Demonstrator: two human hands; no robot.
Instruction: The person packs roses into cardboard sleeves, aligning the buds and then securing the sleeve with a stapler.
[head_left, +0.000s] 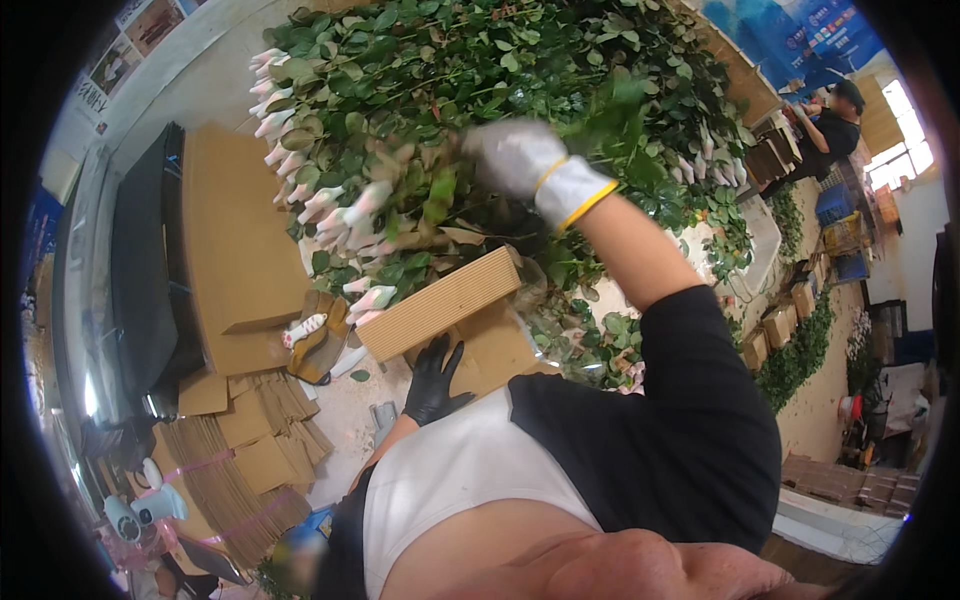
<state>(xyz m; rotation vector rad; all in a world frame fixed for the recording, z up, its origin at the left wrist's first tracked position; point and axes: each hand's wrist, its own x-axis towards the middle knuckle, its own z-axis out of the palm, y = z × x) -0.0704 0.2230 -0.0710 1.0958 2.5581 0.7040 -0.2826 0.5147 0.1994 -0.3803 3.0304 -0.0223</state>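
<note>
My left hand (433, 384), in a black glove, rests with fingers spread against a flat brown cardboard piece (500, 350). Just beyond its fingertips lies a strip of corrugated cardboard (440, 305). Over the heap of leafy rose stems (450, 70) is my right hand (515, 160), in a white glove with a yellow cuff. It is closed and blurred by motion, and its fingers are not sharp. Blurred leaves on both sides appear to belong to a rose (438, 195) in its grip. Pale pink and white rose heads in sleeves (325, 205) line the heap's left edge.
A tan pruning tool or holster with a patterned handle (310, 330) lies left of the corrugated strip. Stacked cardboard sheets (235, 430) and a large cardboard panel (235, 230) stand at the left. Another person (840, 130) works at the far right, near crates (840, 205).
</note>
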